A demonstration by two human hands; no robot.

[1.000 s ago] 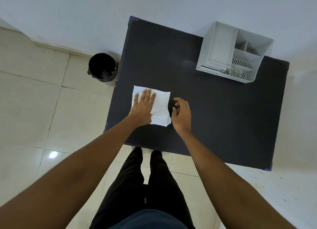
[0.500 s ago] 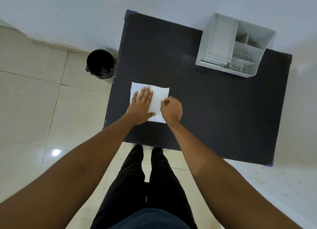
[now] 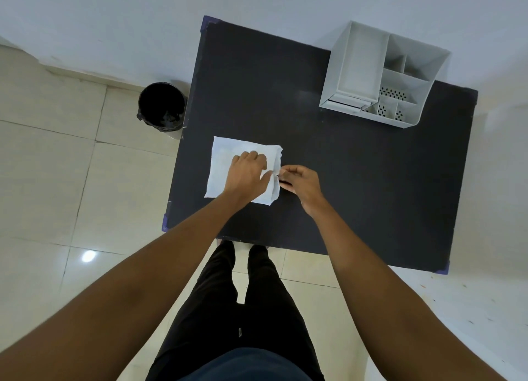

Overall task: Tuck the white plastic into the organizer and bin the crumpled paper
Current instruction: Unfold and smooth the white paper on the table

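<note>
A white sheet [image 3: 227, 159] lies flat on the left part of the black table [image 3: 357, 180]. My left hand [image 3: 247, 175] rests on it with the fingers curled down onto its middle and the thumb reaching toward the right edge. My right hand [image 3: 301, 182] pinches that right edge, which is slightly raised and wrinkled. The white organizer [image 3: 354, 66] stands at the table's far right, with one long compartment and several small ones. A round bin [image 3: 161, 106] lined with a black bag stands on the floor left of the table. No crumpled paper shows.
A white wall runs behind the table and the bin. Pale floor tiles lie to the left. My legs in dark trousers stand at the table's near edge [image 3: 257, 242].
My left hand's fingers have curled from flat onto the sheet. My right hand has drawn back to the sheet's right edge and now pinches it, lifting that edge a little.
</note>
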